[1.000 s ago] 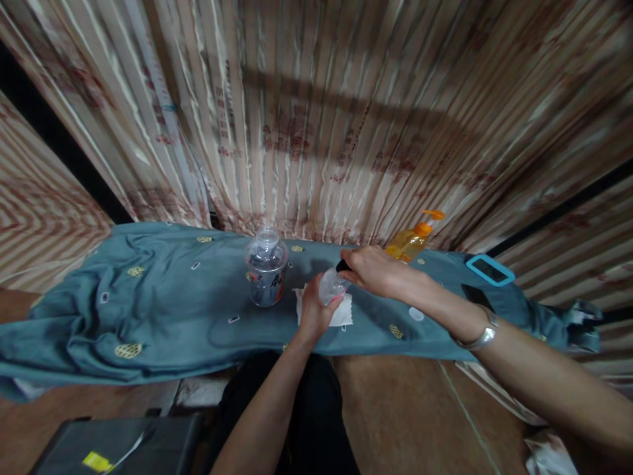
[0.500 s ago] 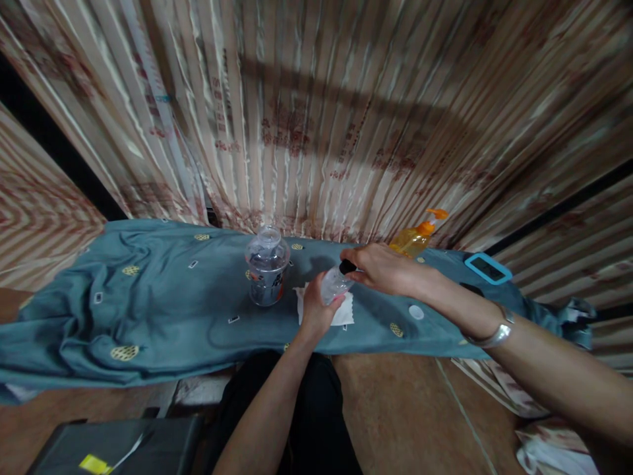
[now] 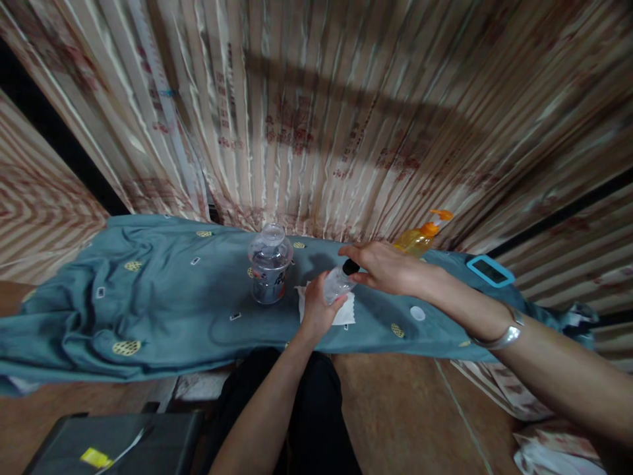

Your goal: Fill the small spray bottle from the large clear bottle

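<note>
My left hand (image 3: 318, 305) is wrapped around a small clear bottle (image 3: 336, 285), tilted to the right above a white paper sheet (image 3: 345, 313). On its neck is a black cap (image 3: 351, 266). The thumb and forefinger of my right hand (image 3: 383, 266) reach around this cap from the right, the thumb at its lower side; the exact contact is hard to make out. Left of my hands stands a clear plastic cup (image 3: 268, 280) with a domed lid. Partly hidden behind my right hand is a yellow pump bottle (image 3: 415, 240) with an orange top.
Blue-green patterned cloth (image 3: 173, 310) covers the long table. A blue-framed device (image 3: 490, 271) lies at the right, and a white disc (image 3: 417, 313) near the front edge. Striped curtains (image 3: 306, 119) hang behind. A dark box (image 3: 119, 439) stands at lower left.
My right thumb and forefinger have spread slightly apart around the cap. The left hand keeps hold of the bottle. The whole view has shifted a little.
</note>
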`<move>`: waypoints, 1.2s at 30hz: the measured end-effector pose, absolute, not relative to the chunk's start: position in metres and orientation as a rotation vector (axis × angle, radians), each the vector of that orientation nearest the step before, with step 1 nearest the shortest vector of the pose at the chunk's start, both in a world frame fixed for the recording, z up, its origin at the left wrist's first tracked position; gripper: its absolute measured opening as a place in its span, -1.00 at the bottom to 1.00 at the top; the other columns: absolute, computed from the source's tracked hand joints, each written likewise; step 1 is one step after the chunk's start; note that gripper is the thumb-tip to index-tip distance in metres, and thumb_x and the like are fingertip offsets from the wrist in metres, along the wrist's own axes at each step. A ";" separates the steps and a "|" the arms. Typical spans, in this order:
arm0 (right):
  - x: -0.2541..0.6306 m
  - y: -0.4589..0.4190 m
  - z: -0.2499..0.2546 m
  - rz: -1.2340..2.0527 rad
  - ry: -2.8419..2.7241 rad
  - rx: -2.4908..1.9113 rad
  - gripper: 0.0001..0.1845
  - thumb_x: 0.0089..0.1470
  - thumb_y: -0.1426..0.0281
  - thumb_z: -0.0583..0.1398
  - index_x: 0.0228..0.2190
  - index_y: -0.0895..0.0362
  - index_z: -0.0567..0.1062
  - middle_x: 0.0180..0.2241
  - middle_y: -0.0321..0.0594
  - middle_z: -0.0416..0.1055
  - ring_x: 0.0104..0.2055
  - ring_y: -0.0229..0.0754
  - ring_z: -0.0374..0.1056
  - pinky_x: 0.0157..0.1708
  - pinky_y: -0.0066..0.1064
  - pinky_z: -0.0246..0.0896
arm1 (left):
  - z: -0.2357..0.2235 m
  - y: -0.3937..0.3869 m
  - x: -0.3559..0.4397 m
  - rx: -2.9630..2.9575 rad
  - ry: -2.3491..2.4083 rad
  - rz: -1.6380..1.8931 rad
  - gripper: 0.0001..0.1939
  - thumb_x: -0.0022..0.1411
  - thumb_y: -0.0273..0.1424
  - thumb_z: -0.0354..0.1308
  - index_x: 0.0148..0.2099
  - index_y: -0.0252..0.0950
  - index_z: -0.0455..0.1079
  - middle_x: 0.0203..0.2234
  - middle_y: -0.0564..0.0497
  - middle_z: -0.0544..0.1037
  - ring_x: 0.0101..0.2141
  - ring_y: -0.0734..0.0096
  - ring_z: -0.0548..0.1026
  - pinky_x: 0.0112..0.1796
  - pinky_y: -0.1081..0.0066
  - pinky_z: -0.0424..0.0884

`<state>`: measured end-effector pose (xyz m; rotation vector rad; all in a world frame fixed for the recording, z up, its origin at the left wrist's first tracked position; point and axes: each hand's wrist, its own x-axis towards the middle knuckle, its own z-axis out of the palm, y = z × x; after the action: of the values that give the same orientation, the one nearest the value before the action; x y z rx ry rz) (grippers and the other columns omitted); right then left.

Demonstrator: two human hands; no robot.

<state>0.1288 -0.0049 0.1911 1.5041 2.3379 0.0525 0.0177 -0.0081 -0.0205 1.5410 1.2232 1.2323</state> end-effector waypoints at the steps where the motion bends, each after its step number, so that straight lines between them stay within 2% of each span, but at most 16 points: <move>1: 0.129 -0.005 0.191 0.037 2.328 1.486 -0.64 0.30 0.21 0.27 0.02 0.15 0.51 -0.06 -0.17 0.53 -0.07 -0.14 0.51 -0.03 -0.14 0.48 | -0.020 -0.008 0.018 1.544 1.227 1.233 -0.37 0.04 -0.41 0.46 0.16 -0.17 0.40 0.05 -0.11 0.61 0.10 -0.03 0.56 0.16 0.00 0.46; 8: 0.126 0.001 0.189 0.089 2.186 1.568 -0.62 0.30 0.12 0.25 -0.04 0.16 0.53 -0.07 -0.14 0.54 -0.07 -0.14 0.51 -0.03 -0.14 0.47 | -0.019 -0.007 0.018 1.544 1.224 1.234 -0.41 0.03 -0.42 0.46 0.13 -0.19 0.43 0.01 -0.11 0.62 0.08 -0.03 0.57 0.15 -0.01 0.46; 14: 0.129 -0.003 0.197 0.022 2.260 1.488 -0.57 0.31 0.18 0.25 0.11 0.13 0.46 -0.02 -0.15 0.52 -0.03 -0.12 0.50 -0.01 -0.10 0.47 | -0.023 -0.006 0.017 1.530 1.211 1.253 -0.37 0.01 -0.39 0.48 0.14 -0.16 0.43 0.02 -0.09 0.61 0.09 -0.05 0.56 0.15 -0.02 0.46; 20: 0.125 -0.002 0.193 0.096 2.156 1.572 -0.61 0.31 0.12 0.25 -0.04 0.16 0.53 -0.06 -0.13 0.53 -0.05 -0.13 0.51 -0.02 -0.13 0.47 | -0.023 -0.006 0.017 1.575 1.245 1.244 -0.37 0.02 -0.39 0.48 0.15 -0.19 0.41 0.04 -0.13 0.62 0.10 -0.05 0.56 0.17 -0.04 0.45; 25: 0.127 -0.002 0.194 0.084 2.223 1.545 -0.58 0.30 0.16 0.26 0.08 0.13 0.48 0.01 -0.13 0.51 -0.02 -0.11 0.50 0.00 -0.10 0.47 | -0.027 -0.004 0.018 1.578 1.263 1.259 -0.34 0.00 -0.40 0.49 0.16 -0.19 0.40 0.03 -0.13 0.62 0.08 -0.05 0.57 0.16 -0.05 0.46; 30: 0.125 -0.005 0.192 0.134 2.193 1.593 -0.60 0.32 0.11 0.23 -0.01 0.16 0.52 -0.05 -0.13 0.53 -0.05 -0.12 0.51 -0.01 -0.10 0.46 | -0.029 -0.004 0.018 1.566 1.253 1.274 -0.34 -0.02 -0.39 0.50 0.15 -0.18 0.41 0.03 -0.11 0.61 0.10 -0.05 0.56 0.17 -0.04 0.45; 36: 0.125 -0.008 0.191 0.076 2.248 1.542 -0.58 0.31 0.17 0.25 0.09 0.14 0.48 -0.01 -0.14 0.52 -0.03 -0.12 0.50 0.00 -0.11 0.47 | -0.026 -0.005 0.016 1.573 1.235 1.254 -0.33 0.00 -0.40 0.49 0.17 -0.20 0.40 0.05 -0.14 0.61 0.11 -0.06 0.56 0.18 -0.04 0.44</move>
<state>0.1246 -0.0082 0.1914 1.5420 2.2484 0.0757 0.0161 -0.0048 -0.0265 1.5734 1.2351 1.2542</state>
